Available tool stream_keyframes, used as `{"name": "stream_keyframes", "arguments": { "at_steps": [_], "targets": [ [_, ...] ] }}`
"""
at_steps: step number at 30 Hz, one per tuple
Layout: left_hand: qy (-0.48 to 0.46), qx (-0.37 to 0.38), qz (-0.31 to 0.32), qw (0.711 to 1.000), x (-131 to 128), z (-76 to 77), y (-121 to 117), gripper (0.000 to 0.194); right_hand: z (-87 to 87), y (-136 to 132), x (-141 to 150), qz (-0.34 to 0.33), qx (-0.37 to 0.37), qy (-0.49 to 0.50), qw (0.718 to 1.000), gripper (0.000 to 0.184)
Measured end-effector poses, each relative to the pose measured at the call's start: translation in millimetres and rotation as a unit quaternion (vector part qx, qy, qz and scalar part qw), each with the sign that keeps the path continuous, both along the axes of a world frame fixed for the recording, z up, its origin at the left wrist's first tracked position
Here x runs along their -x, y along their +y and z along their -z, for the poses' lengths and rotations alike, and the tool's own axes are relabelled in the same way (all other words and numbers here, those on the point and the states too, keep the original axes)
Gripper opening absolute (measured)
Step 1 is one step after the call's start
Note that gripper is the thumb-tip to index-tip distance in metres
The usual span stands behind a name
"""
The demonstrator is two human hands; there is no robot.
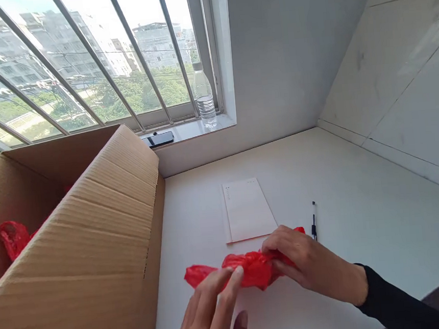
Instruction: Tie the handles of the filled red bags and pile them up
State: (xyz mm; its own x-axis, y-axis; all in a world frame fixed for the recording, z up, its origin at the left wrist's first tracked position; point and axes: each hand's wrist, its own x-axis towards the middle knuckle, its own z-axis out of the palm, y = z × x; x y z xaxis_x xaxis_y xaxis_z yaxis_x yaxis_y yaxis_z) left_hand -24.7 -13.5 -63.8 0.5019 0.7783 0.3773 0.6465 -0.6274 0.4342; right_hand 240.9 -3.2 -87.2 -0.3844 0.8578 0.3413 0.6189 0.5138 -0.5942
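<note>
A crumpled red plastic bag (252,269) is bunched up above the white tabletop, just in front of a pale notebook (248,208). My right hand (298,255) has its fingers closed around the right part of the bag, and a bit of red shows past the knuckles. From below, my left hand (212,308) reaches to the bag's left part, fingers stretched out and fingertips at the plastic. Its thumb stands apart, lower down. To the right of the notebook lies a black pen (314,223), its lower end partly hidden by my right hand.
A large open cardboard box (95,237) takes up the left side, with another red plastic bag (14,239) inside. On the windowsill are a dark phone (159,139) and a water bottle (205,96). Walls border the table at the back and right.
</note>
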Motion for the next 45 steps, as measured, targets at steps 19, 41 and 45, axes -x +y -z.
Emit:
{"name": "stream_keyframes", "arguments": {
  "at_steps": [19, 41, 45],
  "targets": [
    [-0.092, 0.268, 0.019, 0.959, -21.5, 42.2, 31.2, 0.019, 25.0, -36.6, -0.2, 0.114, 0.028, 0.008, 0.993, 0.010],
    [-0.165, 0.283, 0.012, 0.945, -23.4, 35.7, 23.4, 0.013, 23.7, -39.6, 7.8, 0.166, 0.204, 0.091, 0.960, 0.018],
    [-0.117, 0.218, 0.059, 0.967, -26.9, 40.3, 23.1, 0.011, 26.3, -37.7, 17.2, 0.117, 0.190, 0.074, 0.972, 0.017]
  ]
}}
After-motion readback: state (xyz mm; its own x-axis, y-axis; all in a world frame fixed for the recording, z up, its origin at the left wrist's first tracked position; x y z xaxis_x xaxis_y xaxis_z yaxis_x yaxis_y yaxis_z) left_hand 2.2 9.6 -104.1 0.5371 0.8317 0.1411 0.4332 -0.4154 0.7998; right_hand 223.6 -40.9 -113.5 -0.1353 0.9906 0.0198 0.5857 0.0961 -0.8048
